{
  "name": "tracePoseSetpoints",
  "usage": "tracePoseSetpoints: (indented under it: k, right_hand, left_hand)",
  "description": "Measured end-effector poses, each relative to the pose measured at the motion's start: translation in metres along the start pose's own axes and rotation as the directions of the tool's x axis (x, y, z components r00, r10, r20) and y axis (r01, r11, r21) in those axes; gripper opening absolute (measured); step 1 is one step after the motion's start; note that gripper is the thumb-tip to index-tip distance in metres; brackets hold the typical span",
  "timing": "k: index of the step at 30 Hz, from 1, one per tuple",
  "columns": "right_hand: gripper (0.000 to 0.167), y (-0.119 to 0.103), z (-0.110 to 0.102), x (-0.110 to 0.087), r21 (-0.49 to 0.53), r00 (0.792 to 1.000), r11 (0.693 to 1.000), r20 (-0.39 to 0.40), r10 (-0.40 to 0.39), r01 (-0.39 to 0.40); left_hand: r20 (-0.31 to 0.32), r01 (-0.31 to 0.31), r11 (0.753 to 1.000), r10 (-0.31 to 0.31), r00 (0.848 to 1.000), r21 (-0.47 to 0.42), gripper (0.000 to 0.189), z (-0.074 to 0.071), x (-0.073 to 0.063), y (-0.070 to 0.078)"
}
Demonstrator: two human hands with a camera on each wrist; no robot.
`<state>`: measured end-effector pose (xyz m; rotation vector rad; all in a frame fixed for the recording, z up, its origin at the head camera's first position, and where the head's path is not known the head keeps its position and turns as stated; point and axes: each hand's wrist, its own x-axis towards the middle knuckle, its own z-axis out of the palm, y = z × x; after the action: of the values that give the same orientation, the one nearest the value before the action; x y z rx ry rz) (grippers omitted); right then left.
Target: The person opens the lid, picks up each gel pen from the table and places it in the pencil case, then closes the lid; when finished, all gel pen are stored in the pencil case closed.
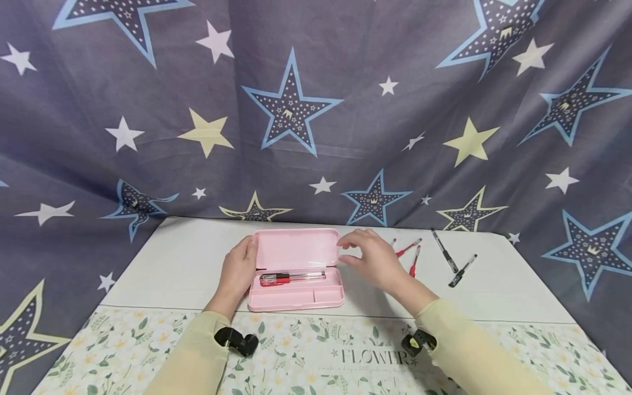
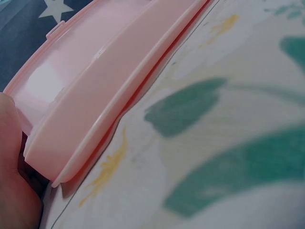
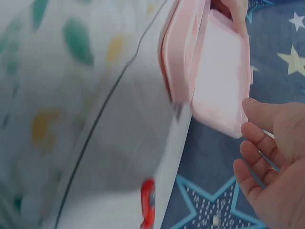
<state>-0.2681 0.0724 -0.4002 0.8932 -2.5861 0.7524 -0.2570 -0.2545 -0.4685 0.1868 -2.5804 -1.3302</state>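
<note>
beyond the white surface (image 1: pixel 187 274), a dark grey-purple fabric backdrop (image 1: pixel 321 33) printed with stars. on the surface, near the middle, a rectangular pink plastic pencil case (image 1: pixel 281 300), open, with its hinged lid (image 1: pixel 296 249) raised. gripping the lid's left edge with the left hand (image 1: pixel 237 269); seemingly holding nothing with the right hand (image 1: pixel 372 258), thumb and fingers parted at the lid's right edge, contact impossible to tell. done, by the look of it: two slim clear-barrelled pens (image 1: pixel 283 278), black and red, inside the long compartment. left outside: two slim red-and-clear pens (image 1: pixel 415 262), two slim black-and-clear pens (image 1: pixel 462 271), plus a pen tip (image 1: pixel 393 241) half hidden by the right hand. probably under halfway; lid not yet shut. readable on the cream floral cloth (image 1: pixel 148 329): "flower" in large capitals; smaller line beneath too faint, pen markings too small.
</note>
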Motion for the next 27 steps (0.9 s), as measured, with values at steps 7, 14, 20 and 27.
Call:
tracePoseSetpoints:
  k: [7, 14, 20, 27]
  right_hand:
    - [0.033, 0.026, -0.014, -0.01, -0.011, 0.999, 0.999, 0.018, 0.048, -0.047]
    - [0.037, 0.05, -0.022, -0.017, 0.024, 0.998, 0.999, 0.034, 0.043, -0.044]
    - [0.039, 0.07, -0.026, -0.022, 0.008, 0.996, 0.997, 0.057, 0.071, -0.071]
    - [0.037, 0.091, -0.026, -0.028, 0.001, 0.992, 0.998, 0.11, 0.058, -0.058]
  left_hand:
    - [0.001, -0.002, 1.0, 0.002, 1.0, 0.002, 0.066, 0.001, 0.001, 0.0]
    - [0.003, -0.003, 1.0, 0.003, 1.0, 0.001, 0.066, 0.001, 0.001, 0.0]
    - [0.0, -0.011, 1.0, 0.011, 1.0, 0.0, 0.068, 0.001, 0.001, -0.001]
    - [-0.001, -0.009, 1.0, 0.009, 1.0, -0.008, 0.067, 0.001, 0.001, -0.001]
